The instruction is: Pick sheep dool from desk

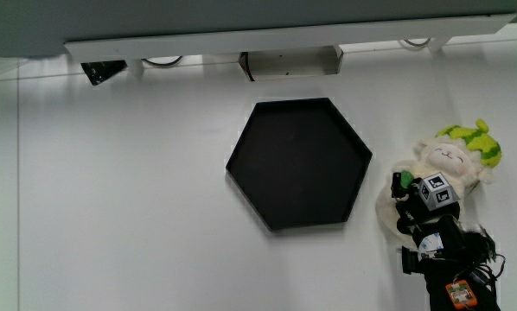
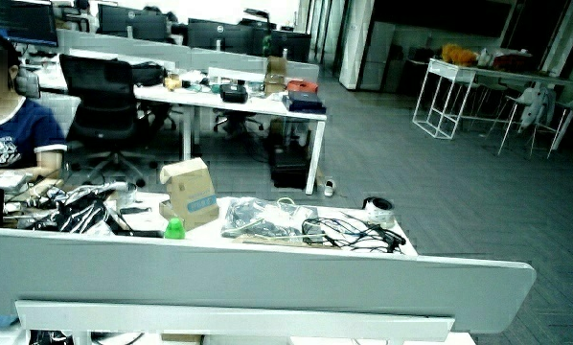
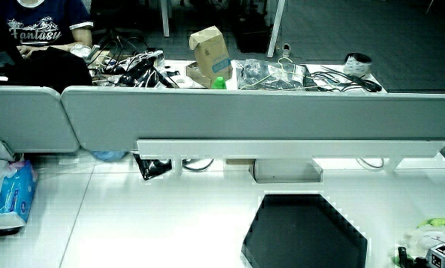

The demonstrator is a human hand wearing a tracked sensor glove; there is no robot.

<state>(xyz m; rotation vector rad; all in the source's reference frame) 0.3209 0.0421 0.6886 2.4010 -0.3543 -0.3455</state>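
Note:
The sheep doll (image 1: pixel 449 157) lies on the white table beside the black hexagonal tray (image 1: pixel 297 164); it is cream-white with a smiling face and a green-and-yellow hat. The gloved hand (image 1: pixel 410 206) rests on the doll's body, on the part nearer to the person than its head, with its fingers curled into the plush. The patterned cube (image 1: pixel 438 190) on the hand's back faces up. In a side view the doll (image 3: pixel 431 232) and the cube (image 3: pixel 440 256) show only partly, next to the tray (image 3: pixel 304 231).
A low grey partition (image 1: pixel 284 39) runs along the table's edge farthest from the person, with a white box (image 1: pixel 293 62) and a small black device (image 1: pixel 103 71) under it. A blue-and-white bag (image 3: pixel 7 195) lies near the partition. A side view shows only the partition (image 2: pixel 267 278) and office desks.

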